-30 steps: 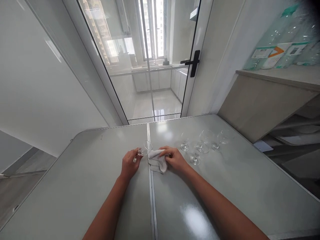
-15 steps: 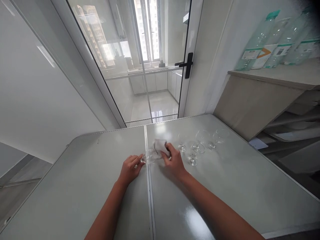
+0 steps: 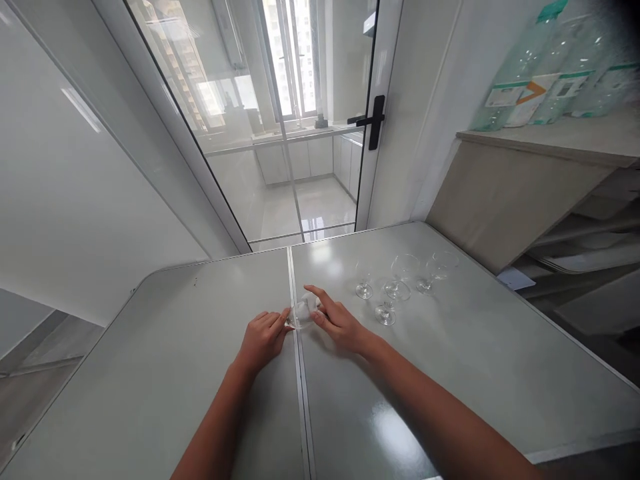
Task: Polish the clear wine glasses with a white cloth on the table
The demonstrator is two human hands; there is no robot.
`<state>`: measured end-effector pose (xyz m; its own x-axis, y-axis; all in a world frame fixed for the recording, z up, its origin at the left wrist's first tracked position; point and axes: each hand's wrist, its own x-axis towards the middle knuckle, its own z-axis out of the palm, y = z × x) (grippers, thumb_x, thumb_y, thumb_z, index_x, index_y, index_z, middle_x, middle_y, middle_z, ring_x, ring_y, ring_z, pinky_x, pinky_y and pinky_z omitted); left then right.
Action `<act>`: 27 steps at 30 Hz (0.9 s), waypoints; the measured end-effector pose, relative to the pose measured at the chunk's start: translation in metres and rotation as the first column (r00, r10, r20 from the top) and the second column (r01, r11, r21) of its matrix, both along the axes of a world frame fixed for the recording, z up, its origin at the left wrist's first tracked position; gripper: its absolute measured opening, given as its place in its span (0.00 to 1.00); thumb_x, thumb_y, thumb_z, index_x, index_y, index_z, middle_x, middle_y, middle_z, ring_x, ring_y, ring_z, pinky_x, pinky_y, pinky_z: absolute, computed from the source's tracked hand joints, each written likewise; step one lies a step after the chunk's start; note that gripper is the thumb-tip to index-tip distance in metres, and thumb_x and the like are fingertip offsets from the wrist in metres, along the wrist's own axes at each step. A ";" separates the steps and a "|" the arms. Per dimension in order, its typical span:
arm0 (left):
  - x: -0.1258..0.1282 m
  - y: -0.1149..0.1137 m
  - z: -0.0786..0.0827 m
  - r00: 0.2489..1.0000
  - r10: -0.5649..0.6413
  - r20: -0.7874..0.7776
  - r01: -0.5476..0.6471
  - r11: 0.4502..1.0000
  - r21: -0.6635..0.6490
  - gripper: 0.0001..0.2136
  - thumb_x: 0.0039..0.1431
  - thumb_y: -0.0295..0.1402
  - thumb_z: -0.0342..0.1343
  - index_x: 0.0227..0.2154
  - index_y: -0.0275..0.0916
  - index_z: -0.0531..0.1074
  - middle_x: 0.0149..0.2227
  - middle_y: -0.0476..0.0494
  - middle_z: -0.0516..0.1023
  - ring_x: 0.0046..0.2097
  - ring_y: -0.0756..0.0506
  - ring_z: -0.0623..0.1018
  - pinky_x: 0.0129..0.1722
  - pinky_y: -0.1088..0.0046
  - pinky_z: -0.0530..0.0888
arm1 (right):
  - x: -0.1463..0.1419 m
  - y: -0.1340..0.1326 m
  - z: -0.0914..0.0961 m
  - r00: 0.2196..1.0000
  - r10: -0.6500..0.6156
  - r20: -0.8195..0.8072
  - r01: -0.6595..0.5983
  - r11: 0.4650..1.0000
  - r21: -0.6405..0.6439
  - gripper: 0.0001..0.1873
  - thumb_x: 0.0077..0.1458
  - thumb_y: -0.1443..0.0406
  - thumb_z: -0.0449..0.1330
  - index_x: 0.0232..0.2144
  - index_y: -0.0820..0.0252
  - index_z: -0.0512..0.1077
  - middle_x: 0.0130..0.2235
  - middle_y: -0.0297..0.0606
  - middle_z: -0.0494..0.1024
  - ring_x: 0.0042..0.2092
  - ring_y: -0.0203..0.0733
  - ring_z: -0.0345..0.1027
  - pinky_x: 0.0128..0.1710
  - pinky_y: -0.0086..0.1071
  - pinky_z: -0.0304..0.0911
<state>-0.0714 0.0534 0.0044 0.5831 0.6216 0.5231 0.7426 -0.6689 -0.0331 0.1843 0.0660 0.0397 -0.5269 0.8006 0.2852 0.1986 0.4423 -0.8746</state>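
Note:
My left hand (image 3: 263, 337) pinches the stem end of a small clear stemmed glass (image 3: 300, 313) that lies tilted on its side over the seam of the grey table (image 3: 175, 373). My right hand (image 3: 337, 320) is closed round the bowl of that same glass, with a white cloth (image 3: 309, 307) bunched inside the bowl under its fingers. Only a little of the cloth shows through the glass.
Several more clear stemmed glasses (image 3: 397, 287) stand in a cluster to the right of my hands. A glass door with a black handle (image 3: 374, 121) is behind the table. A beige shelf unit (image 3: 530, 187) at right carries plastic bottles (image 3: 530, 80).
The cloth, first lying on the table under my right hand, was lifted and is now pushed into the glass's bowl. The glass tipped from upright onto its side.

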 end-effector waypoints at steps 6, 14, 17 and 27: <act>0.016 -0.008 0.001 0.990 -0.017 0.139 0.033 0.993 -0.112 0.16 0.68 0.31 0.53 0.56 0.40 0.70 0.31 0.43 0.78 0.31 0.44 0.75 0.33 0.67 0.69 | 0.000 -0.002 0.001 0.997 0.053 -0.061 -0.054 0.998 -0.012 0.33 0.70 0.49 0.48 0.69 0.56 0.52 0.29 0.28 0.66 0.31 0.37 0.60 0.37 0.31 0.57; 0.034 -0.013 0.017 0.760 0.277 0.588 0.467 0.396 -0.791 0.22 0.61 0.51 0.57 0.22 0.37 0.68 0.20 0.53 0.57 0.22 0.52 0.56 0.23 0.74 0.54 | 0.010 -0.006 0.007 0.964 0.084 -0.253 -0.092 0.996 -0.017 0.31 0.69 0.45 0.43 0.65 0.54 0.59 0.30 0.30 0.66 0.32 0.39 0.59 0.37 0.32 0.58; 0.034 -0.014 0.017 0.745 0.263 0.613 0.543 0.294 -0.787 0.25 0.60 0.54 0.55 0.21 0.37 0.66 0.19 0.54 0.54 0.21 0.53 0.53 0.21 0.75 0.53 | 0.012 -0.009 0.006 0.971 0.079 -0.225 -0.077 0.997 0.018 0.27 0.71 0.49 0.43 0.63 0.54 0.64 0.28 0.30 0.64 0.31 0.39 0.57 0.36 0.33 0.57; 0.033 -0.017 -0.001 0.983 0.067 0.170 -0.047 0.992 -0.120 0.12 0.66 0.31 0.55 0.50 0.36 0.76 0.26 0.45 0.76 0.27 0.47 0.71 0.32 0.70 0.66 | -0.005 -0.004 0.009 0.936 -0.272 -0.223 0.197 0.931 -0.309 0.22 0.71 0.50 0.45 0.56 0.51 0.68 0.27 0.28 0.60 0.31 0.39 0.56 0.34 0.32 0.54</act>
